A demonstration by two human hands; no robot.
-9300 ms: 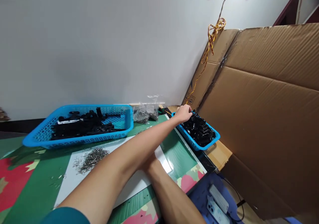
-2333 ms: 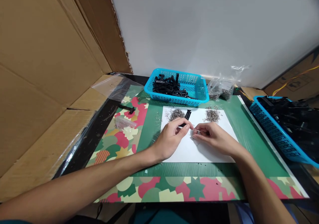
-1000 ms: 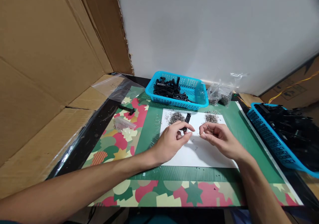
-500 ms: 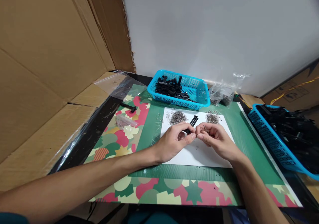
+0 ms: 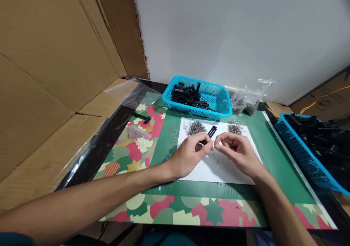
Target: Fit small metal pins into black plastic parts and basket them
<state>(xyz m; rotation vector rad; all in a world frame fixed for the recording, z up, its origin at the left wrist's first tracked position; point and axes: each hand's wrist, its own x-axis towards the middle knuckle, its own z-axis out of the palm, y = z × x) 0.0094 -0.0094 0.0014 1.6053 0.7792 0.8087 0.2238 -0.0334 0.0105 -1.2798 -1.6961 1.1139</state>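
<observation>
Black part (image 5: 212, 131) gripped by curled left hand (image 5: 188, 155), metal bit (image 5: 213, 144) pinched by right hand (image 5: 240, 152).
Fitting seems attempted between them; steadiness is needed.

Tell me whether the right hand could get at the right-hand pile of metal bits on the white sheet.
Probably yes: the right-hand pile lies just beyond the right hand on the white sheet, with nothing standing between, though that hand seems occupied with something small.
</observation>
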